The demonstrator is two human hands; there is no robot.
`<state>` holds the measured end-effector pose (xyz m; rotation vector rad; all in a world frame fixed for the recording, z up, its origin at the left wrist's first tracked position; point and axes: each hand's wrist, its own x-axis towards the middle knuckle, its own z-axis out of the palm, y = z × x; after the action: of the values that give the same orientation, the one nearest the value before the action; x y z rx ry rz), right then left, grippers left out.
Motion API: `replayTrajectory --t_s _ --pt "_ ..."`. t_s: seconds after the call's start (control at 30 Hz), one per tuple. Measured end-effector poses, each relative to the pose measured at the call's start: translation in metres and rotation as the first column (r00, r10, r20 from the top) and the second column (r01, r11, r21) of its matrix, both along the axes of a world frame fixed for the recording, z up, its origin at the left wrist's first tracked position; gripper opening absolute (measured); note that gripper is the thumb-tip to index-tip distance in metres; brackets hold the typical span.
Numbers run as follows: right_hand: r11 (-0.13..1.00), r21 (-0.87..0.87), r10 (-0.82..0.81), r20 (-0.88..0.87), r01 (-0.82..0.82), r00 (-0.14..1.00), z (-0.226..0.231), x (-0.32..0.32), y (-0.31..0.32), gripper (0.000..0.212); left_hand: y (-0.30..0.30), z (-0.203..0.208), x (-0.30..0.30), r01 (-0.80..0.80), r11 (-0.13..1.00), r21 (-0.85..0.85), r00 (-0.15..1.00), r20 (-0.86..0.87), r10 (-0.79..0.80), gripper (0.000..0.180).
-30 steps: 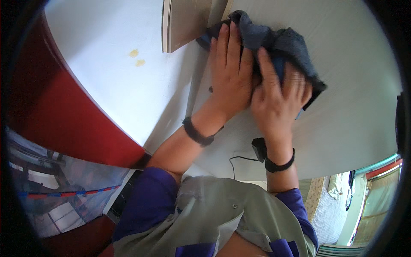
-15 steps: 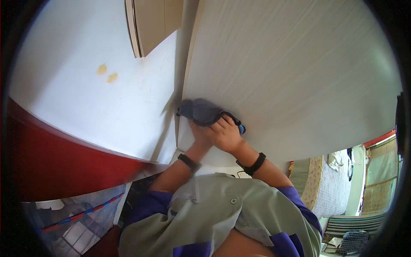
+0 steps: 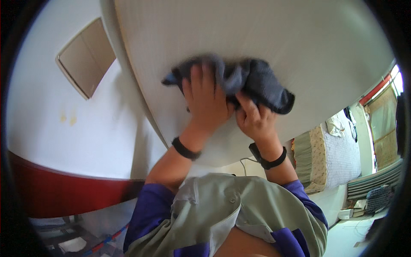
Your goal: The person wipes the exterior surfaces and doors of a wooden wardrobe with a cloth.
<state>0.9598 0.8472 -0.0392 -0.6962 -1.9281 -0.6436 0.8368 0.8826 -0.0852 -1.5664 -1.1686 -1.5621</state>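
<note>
A dark grey-blue cloth (image 3: 264,83), rumpled and blurred in places, lies against a broad pale panel (image 3: 299,38) with a faint grain. My left hand (image 3: 205,96) rests flat on the cloth's left part, fingers stretched and somewhat apart. At the cloth's lower edge, my right hand (image 3: 258,119) has bent fingers closed on the fabric, with some fingertips hidden in its folds. A bit of lighter blue shows at the cloth's left tip. Each wrist wears a black band.
Left of the panel's edge stands a white wall (image 3: 38,90) with a beige box-like fitting (image 3: 87,58) and a red lower band (image 3: 72,195). Farther right are a bed (image 3: 340,150) and a window (image 3: 385,124). A thin cable (image 3: 243,165) hangs below the panel.
My hands, overlapped before, are now apart. The cloth has gone from a compact bundle near the panel's left edge to a wider spread farther up and right. The view has shifted too.
</note>
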Motion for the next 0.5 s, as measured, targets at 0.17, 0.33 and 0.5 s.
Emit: replayTrajectory --t_s 0.17,0.33,0.5 --pt "0.995 -0.096 -0.029 0.09 0.037 0.996 -0.08 0.046 -0.001 0.028 -0.019 -0.103 0.028 0.075 0.962 -0.262 0.952 -0.269 -0.148 0.051" --pt "0.964 -0.242 -0.08 0.141 0.113 0.987 -0.092 0.058 -0.008 0.03 -0.03 -0.109 0.025 0.249 0.909 -0.333 0.843 -0.387 -0.373 0.049" --pt "0.962 0.092 -0.257 0.006 0.255 0.966 -0.032 0.058 0.004 0.035 -0.015 -0.012 0.016 0.213 0.966 -0.144 0.852 -0.457 -0.256 0.029"
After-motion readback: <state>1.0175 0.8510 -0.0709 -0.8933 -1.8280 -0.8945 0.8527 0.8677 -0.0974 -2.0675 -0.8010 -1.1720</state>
